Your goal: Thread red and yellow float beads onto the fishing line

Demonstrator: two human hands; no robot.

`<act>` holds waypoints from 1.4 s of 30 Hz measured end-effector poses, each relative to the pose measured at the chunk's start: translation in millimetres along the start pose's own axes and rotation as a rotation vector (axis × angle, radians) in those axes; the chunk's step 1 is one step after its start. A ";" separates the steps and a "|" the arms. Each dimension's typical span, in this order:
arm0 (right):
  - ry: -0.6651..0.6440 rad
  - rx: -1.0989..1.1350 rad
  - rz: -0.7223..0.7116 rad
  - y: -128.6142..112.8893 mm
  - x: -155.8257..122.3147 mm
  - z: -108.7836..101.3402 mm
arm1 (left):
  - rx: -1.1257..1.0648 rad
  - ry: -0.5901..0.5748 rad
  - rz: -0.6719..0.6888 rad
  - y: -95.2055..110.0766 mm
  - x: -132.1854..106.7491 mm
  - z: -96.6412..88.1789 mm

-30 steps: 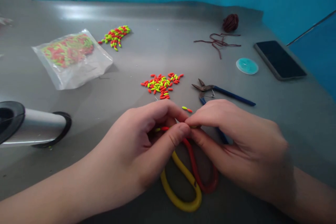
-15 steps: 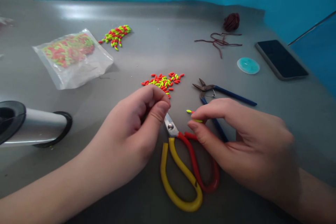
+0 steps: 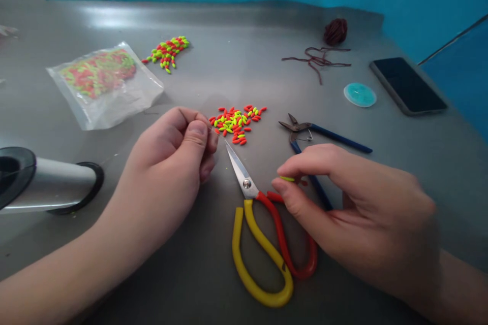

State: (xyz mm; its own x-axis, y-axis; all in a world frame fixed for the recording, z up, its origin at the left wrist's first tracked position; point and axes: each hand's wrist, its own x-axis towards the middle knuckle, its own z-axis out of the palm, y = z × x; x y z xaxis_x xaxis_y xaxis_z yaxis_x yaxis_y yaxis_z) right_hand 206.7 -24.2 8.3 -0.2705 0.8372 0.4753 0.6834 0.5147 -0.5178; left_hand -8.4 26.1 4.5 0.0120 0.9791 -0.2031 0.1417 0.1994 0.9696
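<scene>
Looking down through the head view, I take the scissors (image 3: pixel 247 190) as my landmark. They lie on the counter (image 3: pixel 183 249) with points away from me and handles toward me, a lie that would suit quick picking up.

My left hand (image 3: pixel 171 152) is just left of the blades, raised, thumb pressed onto the curled forefinger with no gap between the tips. A fine strand (image 3: pixel 215 132) shows at that pinch; it is too thin and blurred to say whether it is thread or wire. I judge the grip is tight because something so slender would slip otherwise.

My right hand (image 3: pixel 358 203) is right of the scissors' pivot, above one handle of the pliers (image 3: pixel 304 127). Thumb and forefinger are almost together, with a yellow-green bead (image 3: pixel 287 179) caught crosswise between the tips, probably because it is too small for a fuller grasp.

Just beyond the scissors' points sits a loose bead pile (image 3: pixel 232 121), red and yellow-green, near enough to suit both hands. The pliers are right of the blades, jaws apart, which I put down to the wire spring between their handles.

Well beyond the scissors to the left are a bag of beads (image 3: pixel 99 73) and a second heap (image 3: pixel 168 53); to the far right, a turquoise disc (image 3: pixel 360 95) and a phone (image 3: pixel 407 86), perhaps parked there to leave elbow room.
</scene>
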 end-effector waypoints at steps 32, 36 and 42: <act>0.021 -0.080 0.043 -3.9 -0.6 -1.6 | -0.114 0.049 -0.146 7.4 5.3 3.8; 0.045 -0.052 0.076 0.7 -1.0 1.1 | 0.015 -0.118 -0.079 7.5 -2.0 5.6; -0.013 0.038 -0.018 7.3 -1.2 2.9 | 0.034 -0.350 -0.003 2.1 -23.3 4.5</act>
State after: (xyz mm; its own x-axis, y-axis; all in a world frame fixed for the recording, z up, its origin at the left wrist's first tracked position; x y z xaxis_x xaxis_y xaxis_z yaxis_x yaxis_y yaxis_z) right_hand 210.1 -20.9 2.0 -0.2917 0.8298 0.4757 0.6520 0.5364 -0.5359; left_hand -4.0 3.6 10.6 0.3491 0.9041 -0.2465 0.1755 0.1953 0.9649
